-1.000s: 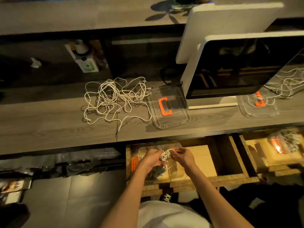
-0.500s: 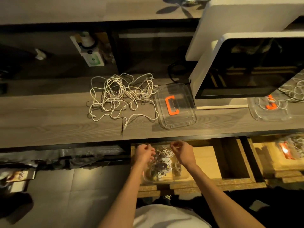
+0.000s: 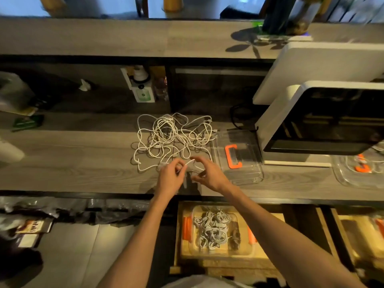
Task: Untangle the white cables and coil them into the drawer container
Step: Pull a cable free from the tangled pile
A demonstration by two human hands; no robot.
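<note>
Head view shows a grey wooden bench [image 3: 72,163] in a dim room, with an open drawer [image 3: 268,231] below its front edge. Tangled white cables [image 3: 172,136] lie mid-bench; coiled ones fill the drawer container [image 3: 216,229]. Both hands have risen from that container: the left hand [image 3: 169,178] and the right hand [image 3: 209,173] now pinch one cable end near the front edge.

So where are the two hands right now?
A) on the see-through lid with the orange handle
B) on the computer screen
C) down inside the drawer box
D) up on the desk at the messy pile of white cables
D: the left hand and right hand are over the desk, pinching a strand at the near edge of the tangled white cables.
</note>
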